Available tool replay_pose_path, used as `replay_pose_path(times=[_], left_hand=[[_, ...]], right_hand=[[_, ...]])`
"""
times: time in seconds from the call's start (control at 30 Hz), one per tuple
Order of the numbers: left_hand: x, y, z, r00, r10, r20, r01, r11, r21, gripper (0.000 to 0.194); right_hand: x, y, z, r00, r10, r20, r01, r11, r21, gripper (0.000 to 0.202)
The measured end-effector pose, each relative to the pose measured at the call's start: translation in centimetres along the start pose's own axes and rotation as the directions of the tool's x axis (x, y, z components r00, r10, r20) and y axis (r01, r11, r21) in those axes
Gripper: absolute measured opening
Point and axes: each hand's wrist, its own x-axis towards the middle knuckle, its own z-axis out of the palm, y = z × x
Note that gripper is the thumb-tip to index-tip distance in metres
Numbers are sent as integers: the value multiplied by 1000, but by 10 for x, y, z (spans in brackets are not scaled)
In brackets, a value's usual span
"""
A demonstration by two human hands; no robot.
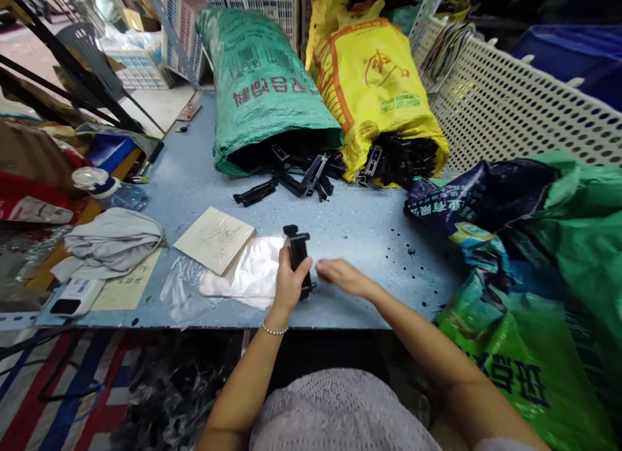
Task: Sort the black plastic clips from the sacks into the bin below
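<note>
My left hand (289,279) is wrapped round a black plastic clamp-like part (300,250), held upright just above the front of the blue table (359,237). A little to the right is my right hand (343,276), its fingers bent together and pointing at the part, with a small gap between. Whether something small is pinched in those fingers is hidden. Behind the left hand lie a white plastic bag (250,269) and a square beige board (214,239). Farther back, several loose black plastic parts (304,177) spill from the mouth of a green woven sack (272,94).
A yellow sack (374,81) full of black parts leans beside the green one. Green bags (544,347) and a white perforated crate (525,101) line the right side. At left are a grey cloth (114,240), a bottle (109,188) and a white device (78,297).
</note>
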Motion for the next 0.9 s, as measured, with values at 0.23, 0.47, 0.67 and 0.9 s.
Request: replay_pose_path(times=[0.23, 0.47, 0.67, 0.9], left_hand=[[-12, -60, 65, 977, -33, 211, -72, 880, 470, 69], [38, -41, 35, 973, -156, 170, 167, 984, -56, 64], [61, 1, 33, 963, -225, 147, 269, 836, -478, 51], [21, 26, 17, 920, -278, 278, 368, 858, -359, 42]], right_hand=[[157, 11, -119, 733, 309, -606, -551, 792, -263, 39], [101, 37, -95, 829, 441, -345, -499, 861, -99, 41], [11, 19, -43, 970, 142, -196, -158, 985, -68, 48], [58, 6, -57, 812, -566, -145, 298, 614, -731, 43]])
